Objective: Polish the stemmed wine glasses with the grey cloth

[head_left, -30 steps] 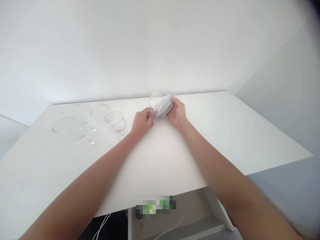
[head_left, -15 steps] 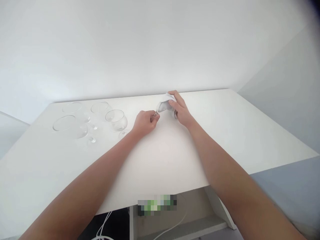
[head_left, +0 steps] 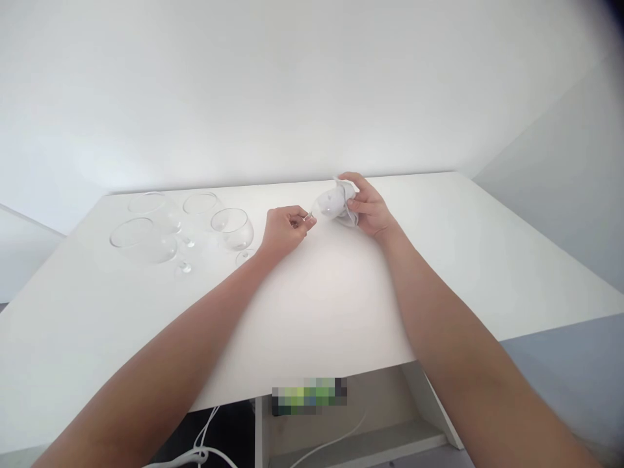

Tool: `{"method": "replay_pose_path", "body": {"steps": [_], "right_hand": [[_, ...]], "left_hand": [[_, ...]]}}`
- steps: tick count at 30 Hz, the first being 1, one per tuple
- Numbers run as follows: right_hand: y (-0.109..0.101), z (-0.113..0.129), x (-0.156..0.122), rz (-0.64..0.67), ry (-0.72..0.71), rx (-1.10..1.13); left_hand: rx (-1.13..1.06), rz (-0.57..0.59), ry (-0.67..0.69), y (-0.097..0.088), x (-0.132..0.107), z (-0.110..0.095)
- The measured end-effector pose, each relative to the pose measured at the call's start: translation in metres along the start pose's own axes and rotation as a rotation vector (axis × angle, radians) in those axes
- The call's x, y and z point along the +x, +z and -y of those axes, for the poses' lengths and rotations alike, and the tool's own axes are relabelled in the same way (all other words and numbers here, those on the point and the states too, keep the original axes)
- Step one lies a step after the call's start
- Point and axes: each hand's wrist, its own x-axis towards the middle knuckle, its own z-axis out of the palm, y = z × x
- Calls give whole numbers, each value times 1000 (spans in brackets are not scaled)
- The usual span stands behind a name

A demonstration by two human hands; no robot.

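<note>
Over the middle of the white table, my left hand point(head_left: 289, 227) pinches the stem of a clear stemmed glass point(head_left: 327, 203), which lies on its side in the air with its bowl toward the right. My right hand point(head_left: 366, 205) grips a white cloth point(head_left: 349, 207) at the bowl's mouth. Part of the cloth shows inside the bowl through the glass. The stem and foot are mostly hidden by my left fingers. To the left of my left hand, a round stemmed glass point(head_left: 233, 231) stands upright on the table.
Several more clear stemmed glasses, among them a large one point(head_left: 143, 242), stand on the left of the white table point(head_left: 312, 312). A wall point(head_left: 292, 91) rises behind it. Below the front edge are an open shelf point(head_left: 390, 442) and white cables point(head_left: 205, 448).
My right hand and the cloth have moved right, from over the bowl to its mouth, so more of the bowl shows. My left hand keeps the stem. The view has shifted slightly.
</note>
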Motion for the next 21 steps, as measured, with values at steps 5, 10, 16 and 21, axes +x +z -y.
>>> {"method": "replay_pose_path", "body": {"steps": [5,10,16,21], "right_hand": [[10,6,0,-10,22,27],[4,11,-3,-52,58,50],[-4,8,-5,192,101,-192],[1,-2,3,182,-25,-226]], "left_hand": [[-5,-91,-29,-2,0,-3],[-33,-74,-55,-2,0,-1],[3,39,-31,0,1,3],[12,38,-38,1,1,1]]}}
